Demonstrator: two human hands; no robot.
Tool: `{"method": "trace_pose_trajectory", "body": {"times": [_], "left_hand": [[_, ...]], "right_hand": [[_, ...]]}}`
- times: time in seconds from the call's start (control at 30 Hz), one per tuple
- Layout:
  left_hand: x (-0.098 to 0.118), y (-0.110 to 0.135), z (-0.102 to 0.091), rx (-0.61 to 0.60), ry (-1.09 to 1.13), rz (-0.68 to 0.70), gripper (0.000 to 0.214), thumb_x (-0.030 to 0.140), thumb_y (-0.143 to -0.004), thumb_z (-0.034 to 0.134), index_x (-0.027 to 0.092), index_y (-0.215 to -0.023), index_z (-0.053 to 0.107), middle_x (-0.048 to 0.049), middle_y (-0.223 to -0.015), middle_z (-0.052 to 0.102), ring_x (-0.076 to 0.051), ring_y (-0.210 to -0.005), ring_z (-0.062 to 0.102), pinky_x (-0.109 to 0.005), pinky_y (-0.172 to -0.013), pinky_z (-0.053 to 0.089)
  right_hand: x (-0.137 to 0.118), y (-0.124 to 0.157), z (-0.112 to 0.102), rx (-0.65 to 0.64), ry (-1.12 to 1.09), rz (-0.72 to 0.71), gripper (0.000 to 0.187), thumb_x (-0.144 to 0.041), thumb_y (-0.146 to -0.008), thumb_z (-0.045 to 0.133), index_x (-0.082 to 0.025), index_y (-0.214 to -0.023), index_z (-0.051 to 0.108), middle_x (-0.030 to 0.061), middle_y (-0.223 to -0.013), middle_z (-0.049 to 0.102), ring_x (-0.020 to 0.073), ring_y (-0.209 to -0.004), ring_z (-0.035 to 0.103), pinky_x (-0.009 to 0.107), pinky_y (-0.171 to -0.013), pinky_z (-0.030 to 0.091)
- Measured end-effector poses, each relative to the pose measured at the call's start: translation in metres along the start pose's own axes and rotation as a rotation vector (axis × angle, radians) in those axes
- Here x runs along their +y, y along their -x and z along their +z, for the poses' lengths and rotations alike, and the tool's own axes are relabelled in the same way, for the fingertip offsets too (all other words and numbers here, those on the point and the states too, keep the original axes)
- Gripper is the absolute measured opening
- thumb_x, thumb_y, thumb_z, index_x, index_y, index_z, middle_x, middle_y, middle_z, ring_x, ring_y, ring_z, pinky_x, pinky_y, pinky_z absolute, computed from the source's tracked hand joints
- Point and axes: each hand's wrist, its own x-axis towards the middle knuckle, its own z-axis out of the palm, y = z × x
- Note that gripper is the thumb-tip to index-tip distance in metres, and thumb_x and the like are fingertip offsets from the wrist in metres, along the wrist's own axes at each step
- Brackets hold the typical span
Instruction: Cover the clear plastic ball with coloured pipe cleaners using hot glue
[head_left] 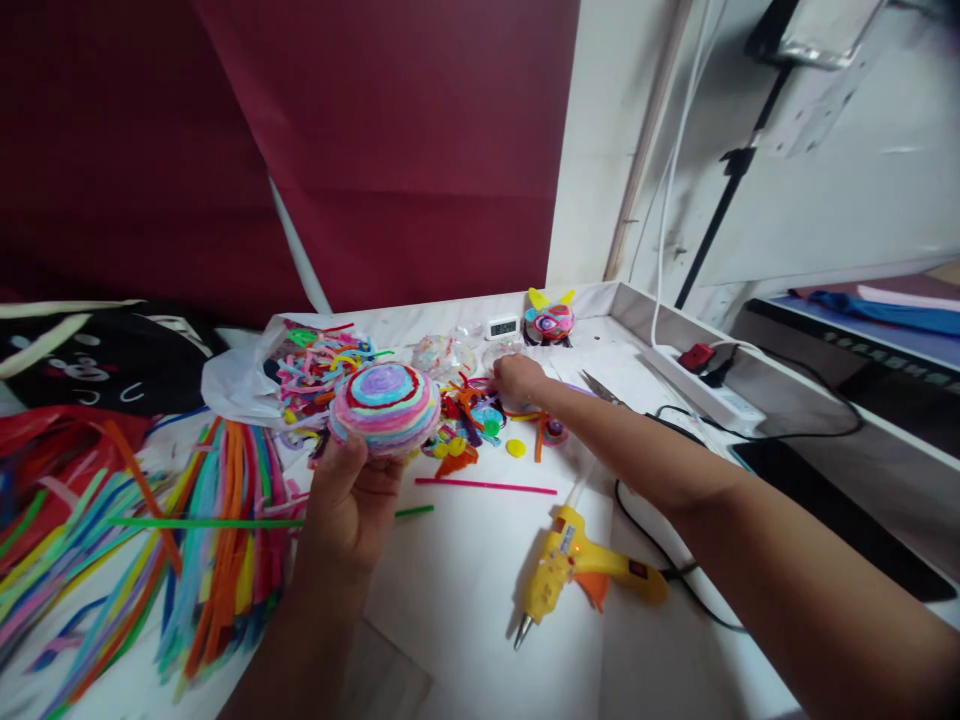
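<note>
My left hand (352, 500) is closed around a round ball wound in pastel pipe-cleaner stripes (385, 405), holding it up over the white table (465, 580). My right hand (517, 378) reaches far across the table into a heap of short coloured pipe-cleaner scraps and buttons (469, 415); its fingers are curled down into the heap and what they hold, if anything, is hidden. A pink pipe cleaner (486, 487) and a green one (225, 522) lie loose between the hands.
A yellow glue gun (570, 565) lies near the front with its black cord. Long pipe cleaners (150, 560) fan out at left beside a plastic bag of scraps (300, 365). Scissors (602, 389), a finished horned ball (550, 320), a small clock (502, 327) and a power strip (701, 385) sit at the back.
</note>
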Motion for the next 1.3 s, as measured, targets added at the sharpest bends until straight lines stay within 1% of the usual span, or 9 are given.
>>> {"method": "trace_pose_trajectory", "body": {"times": [0.23,0.53,0.7,0.77,0.83,0.93,1.03,1.17,1.3], "left_hand": [[0.001,-0.001,0.0,0.027,0.025,0.012,0.036,0.024,-0.055,0.091,0.027,-0.086,0.072,0.0067,-0.082,0.076,-0.01,-0.076,0.067,-0.018,-0.07,0.057],[-0.003,0.002,0.0,-0.041,0.034,-0.014,0.03,0.022,-0.06,0.088,0.024,-0.086,0.072,0.0054,-0.078,0.076,-0.009,-0.068,0.066,-0.017,-0.066,0.058],[-0.009,0.003,0.001,-0.077,0.025,-0.057,0.036,0.02,-0.061,0.088,0.024,-0.093,0.072,0.0037,-0.081,0.077,-0.012,-0.078,0.07,-0.019,-0.07,0.059],[-0.013,0.004,0.001,-0.096,0.007,-0.081,0.039,0.021,-0.062,0.087,0.025,-0.097,0.071,0.0028,-0.082,0.077,-0.013,-0.081,0.071,-0.02,-0.072,0.059],[-0.016,0.006,0.001,-0.12,-0.027,-0.13,0.038,0.022,-0.064,0.086,0.023,-0.099,0.071,0.0006,-0.085,0.077,-0.014,-0.081,0.071,-0.02,-0.073,0.058],[-0.024,0.013,0.001,-0.164,-0.096,-0.216,0.034,0.024,-0.068,0.083,0.019,-0.1,0.07,-0.0025,-0.088,0.076,-0.014,-0.079,0.071,-0.021,-0.071,0.057],[-0.031,0.02,0.003,-0.213,-0.154,-0.283,0.036,0.026,-0.071,0.082,0.017,-0.103,0.069,-0.0039,-0.092,0.076,-0.015,-0.083,0.07,-0.023,-0.076,0.057],[-0.04,0.025,0.006,-0.276,-0.209,-0.347,0.037,0.025,-0.073,0.08,0.015,-0.106,0.068,-0.0066,-0.097,0.075,-0.016,-0.084,0.07,-0.025,-0.077,0.056],[-0.041,0.026,0.007,-0.286,-0.237,-0.401,0.029,0.025,-0.074,0.079,0.014,-0.098,0.069,-0.0058,-0.089,0.075,-0.015,-0.078,0.069,-0.023,-0.073,0.055]], "right_hand": [[0.004,-0.008,0.006,0.008,-0.101,0.014,0.033,-0.033,-0.094,0.059,-0.017,-0.123,0.058,0.0097,-0.124,0.06,0.0224,-0.104,0.062,0.043,-0.087,0.054],[0.016,0.012,-0.027,0.073,-0.471,-0.005,0.034,-0.034,-0.094,0.059,-0.016,-0.123,0.057,0.0092,-0.123,0.06,0.0227,-0.104,0.063,0.043,-0.086,0.054],[0.024,0.029,-0.034,0.084,-0.694,-0.016,0.035,-0.034,-0.094,0.059,-0.016,-0.124,0.056,0.0096,-0.123,0.06,0.0225,-0.103,0.063,0.043,-0.086,0.054],[0.028,0.039,-0.036,0.092,-0.765,-0.028,0.032,-0.033,-0.094,0.059,-0.016,-0.121,0.058,0.0084,-0.118,0.062,0.0202,-0.098,0.064,0.041,-0.082,0.056],[0.032,0.052,-0.037,0.109,-0.829,-0.053,0.024,-0.032,-0.092,0.061,-0.013,-0.107,0.062,0.0057,-0.098,0.068,0.0171,-0.081,0.067,0.032,-0.068,0.057],[0.038,0.077,-0.04,0.147,-0.92,-0.1,0.018,-0.029,-0.082,0.071,-0.015,-0.08,0.06,0.0003,-0.061,0.065,0.0142,-0.055,0.063,0.021,-0.044,0.045],[0.043,0.103,-0.042,0.156,-0.993,-0.138,0.025,-0.03,-0.071,0.078,-0.017,-0.072,0.057,0.0008,-0.057,0.067,0.0129,-0.049,0.061,0.02,-0.039,0.041],[0.053,0.134,-0.042,0.143,-1.034,-0.137,0.029,-0.034,-0.065,0.081,-0.017,-0.073,0.059,0.0016,-0.055,0.067,0.0128,-0.047,0.061,0.019,-0.038,0.041],[0.063,0.157,-0.039,0.138,-1.06,-0.089,0.035,-0.038,-0.061,0.085,-0.017,-0.073,0.06,0.001,-0.058,0.067,0.0139,-0.052,0.064,0.018,-0.038,0.041]]}}
